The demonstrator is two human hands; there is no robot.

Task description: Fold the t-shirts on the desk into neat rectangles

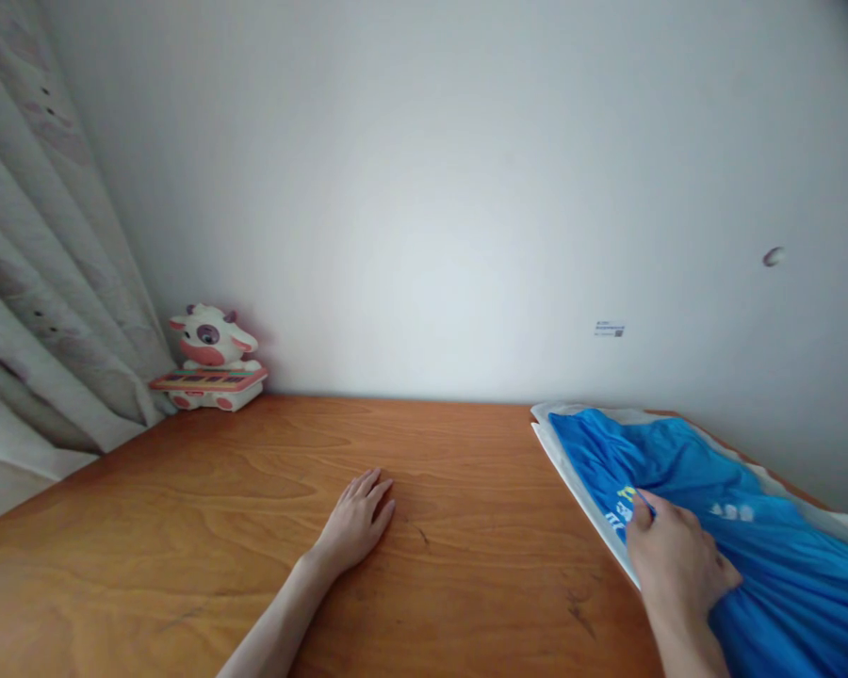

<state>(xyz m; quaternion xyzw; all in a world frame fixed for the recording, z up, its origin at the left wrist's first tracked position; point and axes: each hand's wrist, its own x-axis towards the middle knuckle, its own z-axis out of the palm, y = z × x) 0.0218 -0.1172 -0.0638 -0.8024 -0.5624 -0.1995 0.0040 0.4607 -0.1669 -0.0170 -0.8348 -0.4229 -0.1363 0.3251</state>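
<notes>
My left hand (357,520) lies palm down on the bare wood of the table, fingers stretched out, holding nothing. On the right, my right hand (678,556) is closed on a blue shirt (770,532), with a bit of fabric pinched between thumb and fingers. White and yellow print shows on the shirt beside that hand, and creases run from it toward the lower right. Under the shirt is a white sheet-like layer (586,485), visible along its left and back edges. The shirt's near part runs out of view, so its full shape is hidden.
A brown wooden tabletop (424,603) reaches back to a pale wall (424,188). At the back left corner sits a cow-shaped toy keyboard (216,363), next to a light patterned curtain (49,282). A small label (609,329) is on the wall.
</notes>
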